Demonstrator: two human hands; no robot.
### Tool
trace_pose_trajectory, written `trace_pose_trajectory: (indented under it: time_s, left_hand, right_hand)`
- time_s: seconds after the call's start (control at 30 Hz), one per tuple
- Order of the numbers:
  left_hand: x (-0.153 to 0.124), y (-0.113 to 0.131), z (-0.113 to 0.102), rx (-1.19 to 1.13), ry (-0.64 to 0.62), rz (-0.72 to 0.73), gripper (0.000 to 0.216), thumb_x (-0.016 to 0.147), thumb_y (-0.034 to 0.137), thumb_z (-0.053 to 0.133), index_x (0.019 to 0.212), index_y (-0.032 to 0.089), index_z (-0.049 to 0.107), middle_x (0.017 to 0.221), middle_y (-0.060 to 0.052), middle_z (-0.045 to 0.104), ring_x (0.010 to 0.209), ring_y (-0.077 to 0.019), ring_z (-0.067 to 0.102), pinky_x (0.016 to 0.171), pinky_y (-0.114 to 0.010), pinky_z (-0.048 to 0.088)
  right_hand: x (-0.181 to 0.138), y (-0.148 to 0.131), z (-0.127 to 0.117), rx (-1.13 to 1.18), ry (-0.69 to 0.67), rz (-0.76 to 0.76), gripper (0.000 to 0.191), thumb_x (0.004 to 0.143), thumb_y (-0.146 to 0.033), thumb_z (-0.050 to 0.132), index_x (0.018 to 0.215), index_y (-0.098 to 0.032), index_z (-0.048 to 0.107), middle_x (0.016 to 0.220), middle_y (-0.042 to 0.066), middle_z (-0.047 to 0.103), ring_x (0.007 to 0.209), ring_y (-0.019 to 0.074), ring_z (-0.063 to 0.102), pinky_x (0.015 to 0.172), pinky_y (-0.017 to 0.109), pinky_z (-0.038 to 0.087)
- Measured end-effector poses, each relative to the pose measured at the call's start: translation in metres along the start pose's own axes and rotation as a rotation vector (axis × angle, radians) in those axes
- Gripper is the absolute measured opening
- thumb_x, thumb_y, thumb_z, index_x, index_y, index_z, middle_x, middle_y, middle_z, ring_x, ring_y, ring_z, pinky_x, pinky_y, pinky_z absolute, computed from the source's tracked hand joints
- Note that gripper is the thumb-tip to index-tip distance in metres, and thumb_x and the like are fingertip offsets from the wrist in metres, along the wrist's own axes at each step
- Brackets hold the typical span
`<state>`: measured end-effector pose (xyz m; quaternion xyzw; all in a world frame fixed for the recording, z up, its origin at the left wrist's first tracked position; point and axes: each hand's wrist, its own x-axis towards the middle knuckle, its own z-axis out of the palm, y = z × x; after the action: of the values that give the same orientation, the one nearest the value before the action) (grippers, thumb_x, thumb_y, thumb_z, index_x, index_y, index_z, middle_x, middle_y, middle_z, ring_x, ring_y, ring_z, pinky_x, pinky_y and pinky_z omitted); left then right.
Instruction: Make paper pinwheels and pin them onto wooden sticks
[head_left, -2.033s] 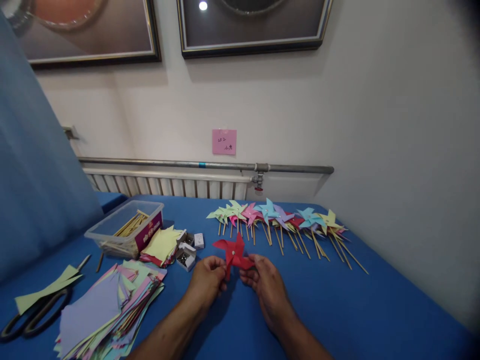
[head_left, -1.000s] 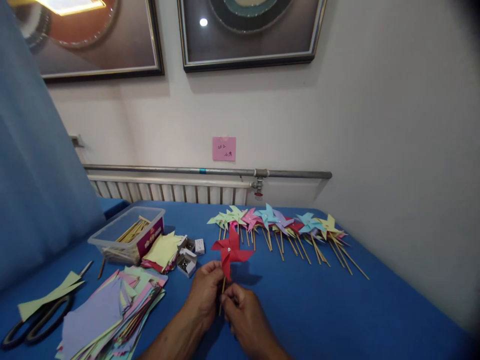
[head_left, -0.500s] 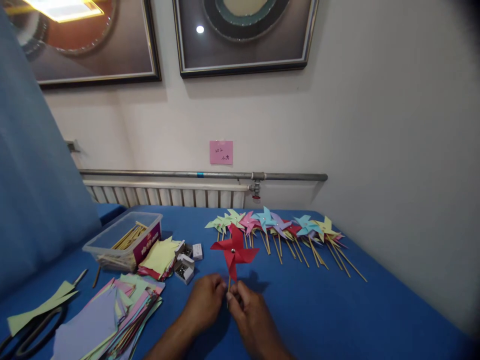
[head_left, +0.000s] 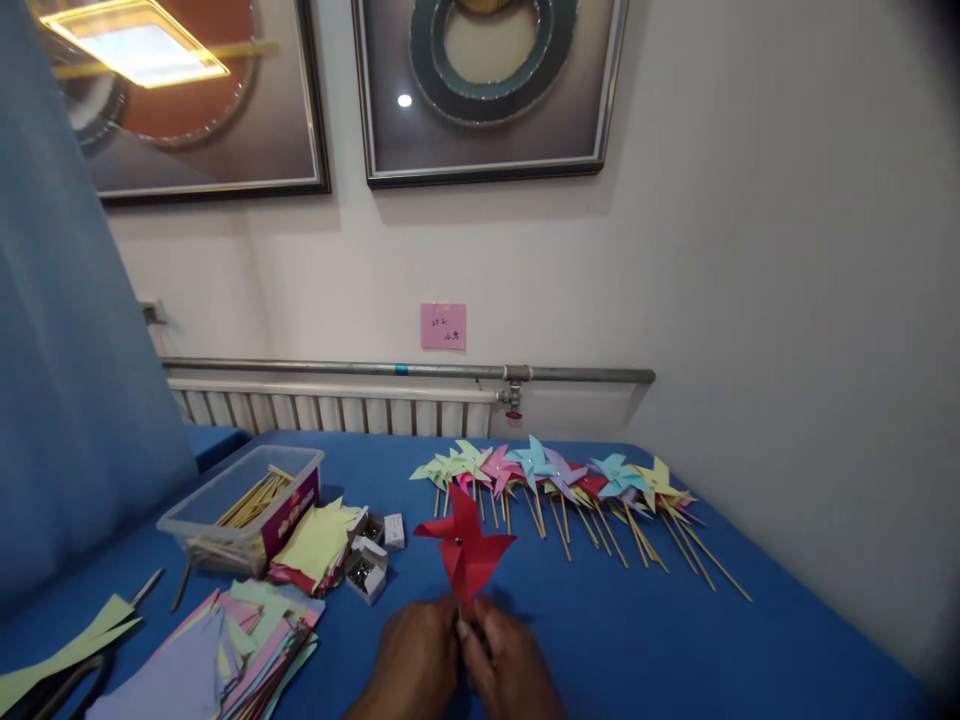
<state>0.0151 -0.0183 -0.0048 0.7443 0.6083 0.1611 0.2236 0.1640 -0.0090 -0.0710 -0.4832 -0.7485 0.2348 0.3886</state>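
Pinwheel (head_left: 472, 552), red, in both hands (head_left: 421, 648) (head_left: 514, 662)

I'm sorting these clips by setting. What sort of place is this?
Likely an indoor craft workspace: a row of paper pinwheels, a pile of coloured paper and a plastic box of sticks share one blue table.

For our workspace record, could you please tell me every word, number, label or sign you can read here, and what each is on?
"252": handwritten on the pink note on the wall; the characters below it are too small to read surely.
Purple label on the plastic box: pale characters, too blurred to read.
Small white carton: faint marks, too small to read.
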Motion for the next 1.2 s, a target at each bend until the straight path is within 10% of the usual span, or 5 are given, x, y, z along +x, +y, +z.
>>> trace_pose_trajectory:
  time_s: [0.87,1.2]
  left_hand:
    - [-0.001,-0.004,0.006,-0.067,0.042,-0.020,0.034,0.096,0.021,0.046,0.100,0.021,0.080,0.098,-0.016,0.083,0.089,-0.0282,0.074,0.072,-0.034,0.036]
    - [0.019,-0.011,0.014,-1.122,0.187,-0.043,0.043,0.076,0.060,0.074,0.072,0.019,0.063,0.063,0.002,0.058,0.061,-0.0149,0.049,0.063,-0.028,0.037]
  right_hand:
    - [0.001,-0.014,-0.009,0.074,-0.012,0.043,0.020,0.098,-0.029,0.049,0.080,-0.025,0.055,0.074,0.001,0.065,0.068,0.0181,0.059,0.066,0.027,0.041]
    - [0.001,-0.017,-0.008,0.244,-0.008,0.146,0.022,0.098,-0.038,0.052,0.080,-0.025,0.055,0.068,-0.002,0.061,0.063,0.0165,0.057,0.058,0.025,0.038]
